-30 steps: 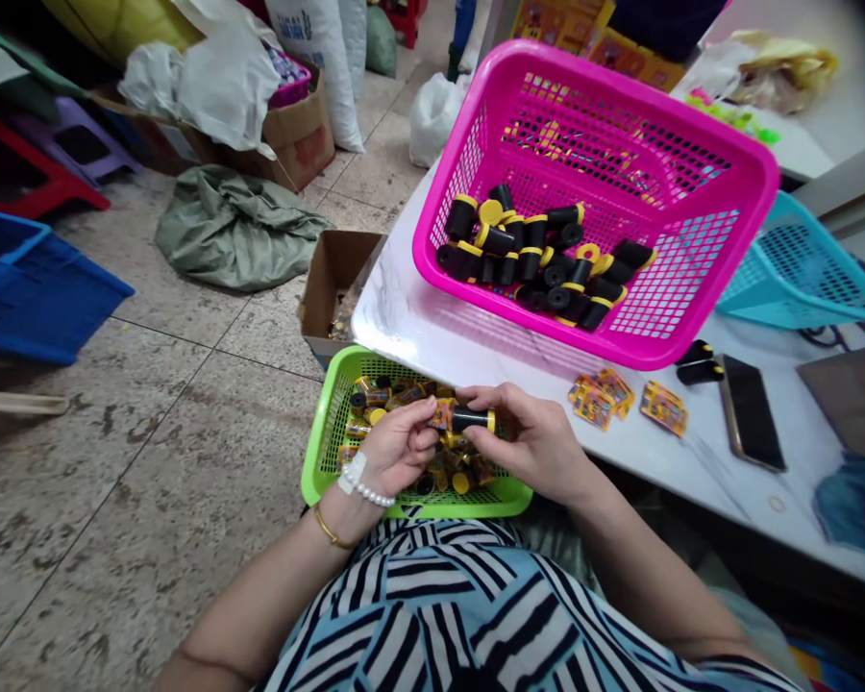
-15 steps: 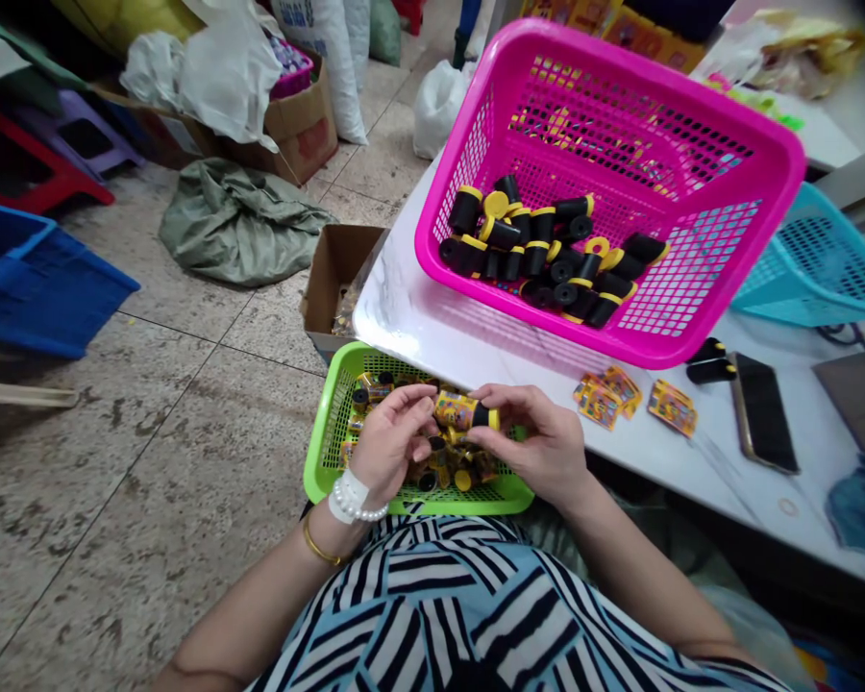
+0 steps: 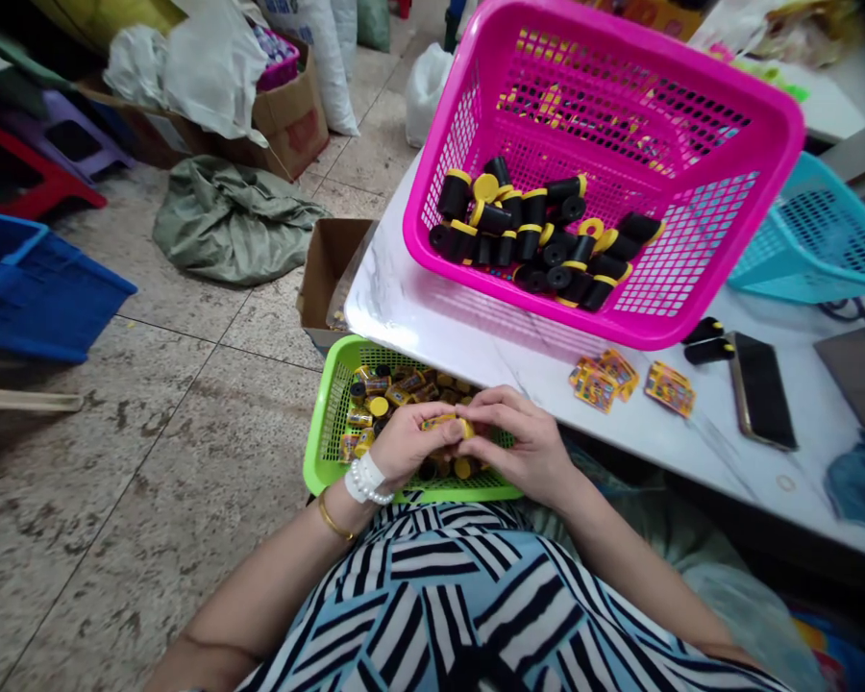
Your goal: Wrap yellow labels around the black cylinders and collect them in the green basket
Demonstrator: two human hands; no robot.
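Observation:
Over the green basket (image 3: pixel 317 437), my left hand (image 3: pixel 408 444) is closed around a small canister (image 3: pixel 438 421) with a printed yellow wrapper. My right hand (image 3: pixel 520 444) pinches the canister's yellow-capped end, its fingertips meeting those of the left. Both hands cover most of the canister. Below them the green basket holds many wrapped canisters with black bodies and yellow caps. Unwrapped black canisters (image 3: pixel 533 240) with yellow caps lie inside the large pink basket (image 3: pixel 533 312) on the table.
Printed orange labels (image 3: pixel 595 384) lie on the white table (image 3: pixel 519 360). To their right are two black canisters (image 3: pixel 707 351) and a phone (image 3: pixel 764 394). A cyan basket (image 3: pixel 807 259) stands behind. On the floor are a cardboard box (image 3: pixel 324 279), a grey-green sack (image 3: pixel 223 226) and a blue crate (image 3: pixel 58 298).
The left hand has closed further around the canister, hiding more of its wrapper. The right hand has moved slightly left, its fingers drawing together at the capped end. The view has shifted slightly.

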